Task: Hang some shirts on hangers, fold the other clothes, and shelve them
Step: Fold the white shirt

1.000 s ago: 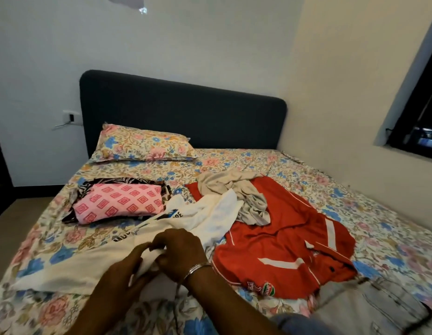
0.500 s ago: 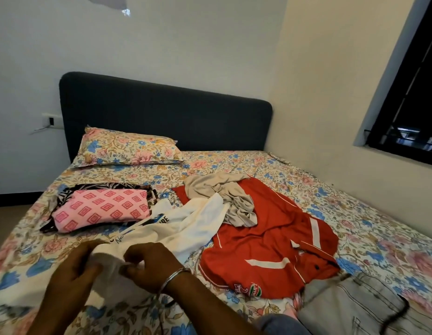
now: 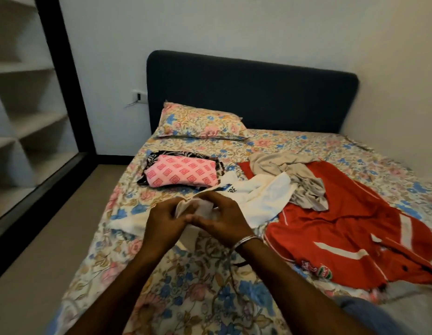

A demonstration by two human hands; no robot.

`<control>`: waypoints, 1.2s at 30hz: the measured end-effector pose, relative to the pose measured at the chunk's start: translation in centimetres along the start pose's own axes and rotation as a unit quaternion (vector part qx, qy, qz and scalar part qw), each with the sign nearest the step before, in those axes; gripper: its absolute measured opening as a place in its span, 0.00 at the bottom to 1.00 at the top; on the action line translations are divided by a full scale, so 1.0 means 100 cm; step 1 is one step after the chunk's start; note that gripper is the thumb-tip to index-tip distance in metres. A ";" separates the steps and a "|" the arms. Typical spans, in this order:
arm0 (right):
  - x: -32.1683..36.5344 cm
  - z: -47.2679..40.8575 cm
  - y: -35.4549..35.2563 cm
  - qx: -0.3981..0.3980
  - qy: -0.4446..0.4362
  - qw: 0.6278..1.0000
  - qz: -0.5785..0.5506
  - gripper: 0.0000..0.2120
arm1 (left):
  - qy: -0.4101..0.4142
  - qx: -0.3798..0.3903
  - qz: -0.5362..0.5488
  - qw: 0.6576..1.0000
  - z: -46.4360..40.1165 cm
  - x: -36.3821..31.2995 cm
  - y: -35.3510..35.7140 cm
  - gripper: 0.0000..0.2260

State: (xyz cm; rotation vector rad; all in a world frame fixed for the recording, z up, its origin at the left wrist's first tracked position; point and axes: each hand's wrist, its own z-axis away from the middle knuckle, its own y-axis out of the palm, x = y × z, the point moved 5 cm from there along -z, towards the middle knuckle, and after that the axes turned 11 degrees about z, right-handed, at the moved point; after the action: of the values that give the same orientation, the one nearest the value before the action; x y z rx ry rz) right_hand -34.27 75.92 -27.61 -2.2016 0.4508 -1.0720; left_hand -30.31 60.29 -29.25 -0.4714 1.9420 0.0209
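Nearest me, my left hand (image 3: pixel 165 222) and right hand (image 3: pixel 225 217) both pinch a bunched edge of the white cotton T-shirt with dark lettering (image 3: pixel 258 199), lifted slightly, I think, off the floral bedsheet (image 3: pixel 186 286). At two o'clock lies the red jersey with white stripes (image 3: pixel 350 226), a crumpled grey garment (image 3: pixel 299 180) overlapping it. At twelve o'clock sits the folded pink patterned cloth (image 3: pixel 183 175). At ten o'clock stand blurred white shelves (image 3: pixel 24 117).

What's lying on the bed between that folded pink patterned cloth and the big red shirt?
In the head view, the white shirt that both hands grip, and the crumpled grey garment partly overlapping the red shirt.
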 end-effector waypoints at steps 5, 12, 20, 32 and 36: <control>-0.024 -0.002 -0.009 -0.074 0.080 0.994 0.019 0.11 | -0.053 -0.073 0.158 0.983 -0.002 -0.002 -0.001 0.10; -0.024 -0.003 -0.008 -0.049 0.090 0.994 -0.028 0.07 | -0.012 0.074 0.045 0.996 -0.004 0.003 0.009 0.03; -0.016 0.002 0.008 0.059 0.054 0.994 -0.076 0.22 | 0.040 -0.013 0.058 0.997 0.000 -0.006 0.008 0.03; -0.018 -0.001 0.008 0.048 0.050 0.997 -0.033 0.10 | -0.052 0.034 0.102 0.993 0.000 -0.004 0.006 0.04; -0.023 0.000 0.006 0.090 0.075 0.993 0.010 0.17 | -0.042 -0.047 0.128 0.990 -0.002 -0.008 -0.004 0.05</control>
State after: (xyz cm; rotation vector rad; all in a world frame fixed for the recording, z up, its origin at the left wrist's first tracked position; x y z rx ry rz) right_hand -35.71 76.78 -29.34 -1.9646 0.4234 -1.2222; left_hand -30.06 60.13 -28.36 -0.2757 1.9134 0.2944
